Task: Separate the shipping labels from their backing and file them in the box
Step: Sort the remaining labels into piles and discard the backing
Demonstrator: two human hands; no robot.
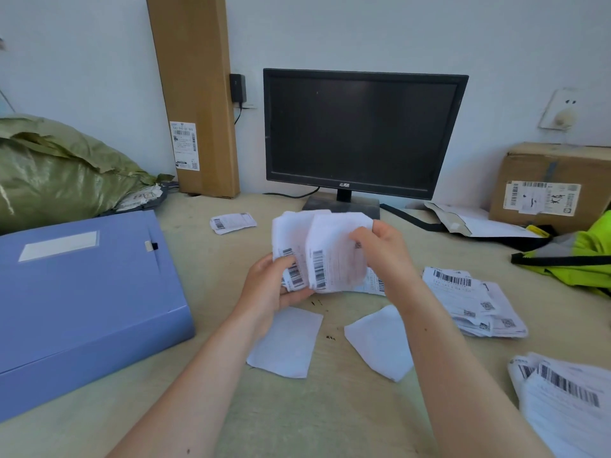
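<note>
While both hands pinch the labels (317,256) above mid-worktop, the box (82,299) lies shut at the left edge.
Left hand (274,285) thumb clamps the barcoded ends; right hand (383,249) fingertips nip one thin, floppy sheet, probably best peeled from a corner.

Pale wooden table (330,408) bearing a closed blue file box (82,309) at left, a monitor (360,133) at rear, two blank backing sheets (287,342) centrally, label piles (472,299) at right, and a carton (555,183).
</note>
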